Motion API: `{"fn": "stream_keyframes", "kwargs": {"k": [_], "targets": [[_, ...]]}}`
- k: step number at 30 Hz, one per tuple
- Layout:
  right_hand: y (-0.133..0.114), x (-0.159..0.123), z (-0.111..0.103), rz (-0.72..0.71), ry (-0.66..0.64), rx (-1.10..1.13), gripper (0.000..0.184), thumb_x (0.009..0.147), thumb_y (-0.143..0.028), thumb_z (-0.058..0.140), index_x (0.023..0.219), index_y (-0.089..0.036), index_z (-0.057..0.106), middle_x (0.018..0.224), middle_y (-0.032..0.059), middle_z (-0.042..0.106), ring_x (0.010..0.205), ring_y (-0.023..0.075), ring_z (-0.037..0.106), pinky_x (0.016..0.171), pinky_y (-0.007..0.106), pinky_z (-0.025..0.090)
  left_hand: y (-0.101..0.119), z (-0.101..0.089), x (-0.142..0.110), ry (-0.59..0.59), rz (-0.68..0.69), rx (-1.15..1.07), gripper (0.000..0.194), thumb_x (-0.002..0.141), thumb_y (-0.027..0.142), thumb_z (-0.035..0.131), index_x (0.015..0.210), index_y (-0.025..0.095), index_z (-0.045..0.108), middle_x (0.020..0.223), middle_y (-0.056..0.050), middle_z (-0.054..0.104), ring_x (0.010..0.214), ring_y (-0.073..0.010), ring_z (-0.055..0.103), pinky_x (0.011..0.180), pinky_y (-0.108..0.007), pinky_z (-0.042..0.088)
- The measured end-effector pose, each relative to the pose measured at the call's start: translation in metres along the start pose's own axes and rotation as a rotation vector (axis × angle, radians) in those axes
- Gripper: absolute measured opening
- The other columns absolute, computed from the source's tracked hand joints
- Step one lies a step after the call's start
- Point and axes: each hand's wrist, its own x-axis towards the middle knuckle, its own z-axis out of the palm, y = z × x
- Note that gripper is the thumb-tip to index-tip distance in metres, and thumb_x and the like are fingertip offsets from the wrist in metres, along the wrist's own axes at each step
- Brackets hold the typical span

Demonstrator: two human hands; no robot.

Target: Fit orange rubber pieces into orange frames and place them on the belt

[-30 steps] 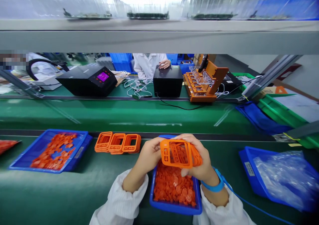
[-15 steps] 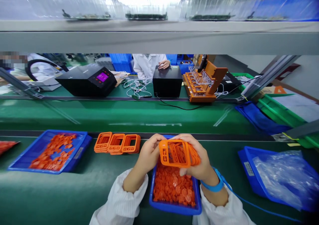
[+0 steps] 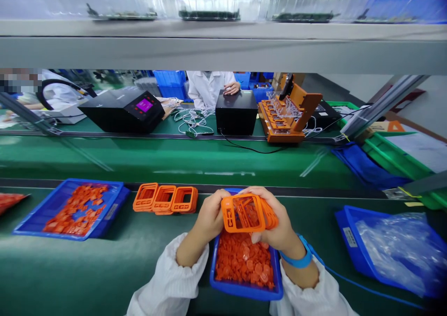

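While my right hand point(image 3: 279, 219) gripped a stack of orange frames point(image 3: 260, 213) from its right side, fingers over the top edge and thumb below, my left hand point(image 3: 210, 213) met the front frame's upper left corner with curled fingers; whether these pinched it, I could not tell. The stack was above a blue tray point(image 3: 244, 292).

Orng frames point(image 3: 260, 213) (stacked) held abv blue tray point(image 3: 246, 293).

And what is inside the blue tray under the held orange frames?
Small reddish pieces lie inside the blue tray. The orange frames hide much of its far part; what they cover cannot be seen.
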Motion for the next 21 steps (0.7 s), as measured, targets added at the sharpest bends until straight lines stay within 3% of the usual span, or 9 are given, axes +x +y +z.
{"fn": "stream_keyframes", "kwargs": {"k": [6,9,11,16,19,21], "targets": [[-0.001,0.002,0.004,-0.01,-0.01,0.034,0.083,0.071,-0.064,0.097,0.142,-0.034,0.067,0.133,0.0075,0.068,0.121,0.0279,0.067,0.108,0.036,0.053,0.001,0.002,0.003,-0.048,0.114,-0.067,0.038,0.106,0.05,0.061,0.085,0.017,0.063,0.082,-0.006,0.064,0.078,-0.0178,0.06,0.073,-0.029,0.048],[0.0,0.004,0.005,0.01,-0.019,0.049,0.082,0.07,-0.065,0.098,0.139,-0.033,0.069,0.129,0.0067,0.069,0.116,0.0262,0.069,0.105,0.033,0.053,0.004,-0.002,0.003,-0.052,0.006,-0.097,0.039,0.101,0.054,0.068,0.092,0.016,0.064,0.087,-0.005,0.064,0.079,-0.0172,0.059,0.073,-0.029,0.048],[0.001,0.004,0.006,0.03,-0.025,0.066,0.082,0.07,-0.065,0.098,0.138,-0.031,0.07,0.128,0.0077,0.069,0.113,0.0264,0.07,0.102,0.033,0.055,0.007,-0.004,0.004,-0.132,-0.102,-0.141,0.045,0.1,0.06,0.068,0.101,0.015,0.066,0.094,-0.007,0.067,0.083,-0.0187,0.062,0.077,-0.03,0.05],[0.007,0.001,0.008,0.042,-0.053,0.026,0.087,0.068,-0.07,0.096,0.138,-0.026,0.068,0.129,0.0128,0.07,0.118,0.0331,0.071,0.107,0.043,0.056,0.013,-0.005,0.004,-0.423,-0.274,-0.304,0.058,0.108,0.065,0.05,0.121,0.014,0.072,0.109,-0.013,0.076,0.09,-0.0223,0.071,0.08,-0.031,0.056],[0.011,-0.001,0.007,0.019,-0.04,-0.03,0.092,0.067,-0.075,0.094,0.138,-0.024,0.067,0.129,0.0146,0.071,0.119,0.0351,0.072,0.117,0.052,0.051,0.012,-0.002,0.0,-0.422,-0.236,-0.298,0.061,0.109,0.066,0.046,0.124,0.015,0.075,0.111,-0.013,0.078,0.09,-0.0228,0.072,0.082,-0.032,0.057],[0.012,0.0,0.005,-0.027,-0.05,-0.042,0.091,0.069,-0.075,0.092,0.14,-0.024,0.066,0.128,0.0131,0.072,0.119,0.0346,0.072,0.129,0.058,0.036,0.012,0.0,-0.002,-0.402,-0.222,-0.301,0.061,0.109,0.066,0.046,0.13,0.017,0.075,0.117,-0.014,0.078,0.094,-0.0239,0.073,0.084,-0.033,0.058]]}}
